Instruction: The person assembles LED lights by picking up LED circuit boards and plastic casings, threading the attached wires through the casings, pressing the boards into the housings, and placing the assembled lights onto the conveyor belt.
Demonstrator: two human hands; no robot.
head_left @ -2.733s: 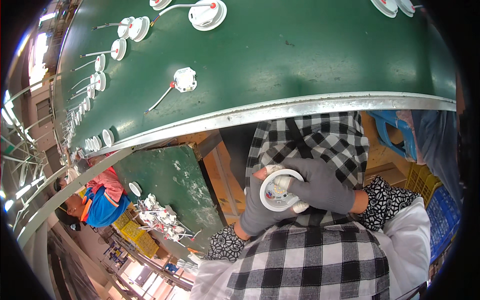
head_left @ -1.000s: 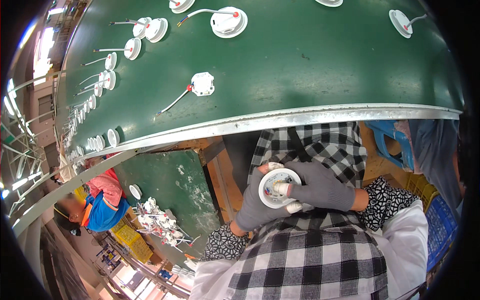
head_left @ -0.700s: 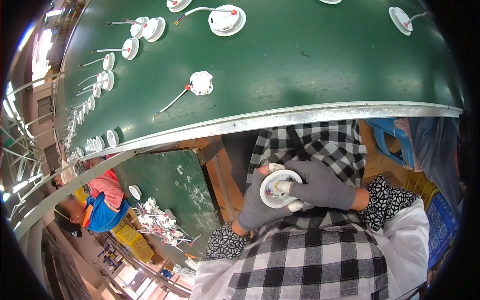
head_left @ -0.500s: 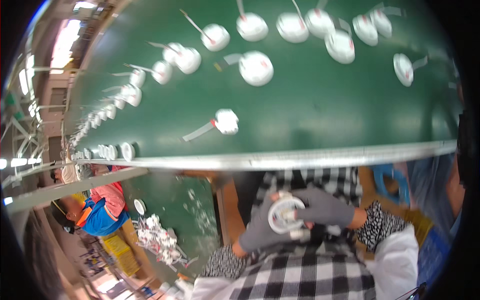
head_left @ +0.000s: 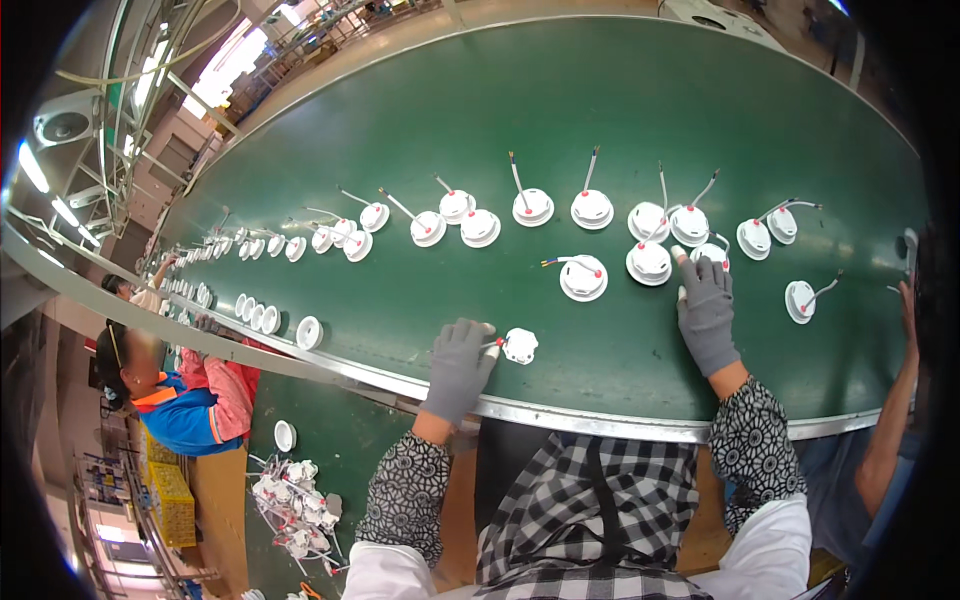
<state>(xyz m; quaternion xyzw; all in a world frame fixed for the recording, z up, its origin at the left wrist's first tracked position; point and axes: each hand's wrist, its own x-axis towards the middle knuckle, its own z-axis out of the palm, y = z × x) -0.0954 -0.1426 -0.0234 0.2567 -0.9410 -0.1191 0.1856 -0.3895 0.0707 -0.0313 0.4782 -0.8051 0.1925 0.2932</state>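
My left hand (head_left: 460,368), in a grey glove with bare fingertips, is at the belt's near edge. Its thumb and forefinger close round the cable of a small white lamp driver unit (head_left: 519,346) with a red collar. Farther right, my right hand (head_left: 707,312), gloved the same way, reaches over the belt with fingers stretched out. Its fingertips touch or nearly touch a white round downlight (head_left: 712,254), partly hidden by the hand. Beside it lie other downlights, one (head_left: 649,262) just to the left, each with a red collar and a cable.
The green conveyor belt (head_left: 600,375) carries several downlights in a row toward the far left. White rings (head_left: 310,333) stand along its near edge. A heap of driver units (head_left: 300,508) lies on a lower green surface. A co-worker (head_left: 205,410) sits left; another person's arm (head_left: 897,390) is at right.
Both hands have left the downlight they held together at my lap and now reach over the belt. The left hand has come to the driver unit's cable. The view has tilted up.
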